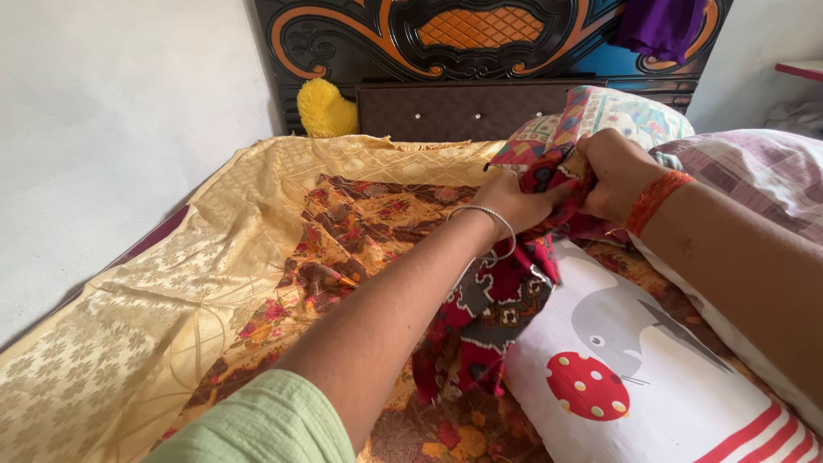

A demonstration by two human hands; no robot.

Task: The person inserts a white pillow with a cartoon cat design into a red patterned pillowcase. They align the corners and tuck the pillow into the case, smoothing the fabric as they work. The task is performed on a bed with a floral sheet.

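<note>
Pale plaster walls (111, 111) meet a carved black-and-orange headboard (480, 39) above a bed in soft daylight.

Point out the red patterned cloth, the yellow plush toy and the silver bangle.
Red patterned cloth (501, 313), head view, hanging fold.
Yellow plush toy (324, 110), head view, body centre.
Silver bangle (495, 221), head view, band on left wrist.

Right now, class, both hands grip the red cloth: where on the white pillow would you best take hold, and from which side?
Probably the white pillow by its near striped end, from the right. The red cloth drapes over its left edge, and the left hand and right hand crowd its far end.
</note>
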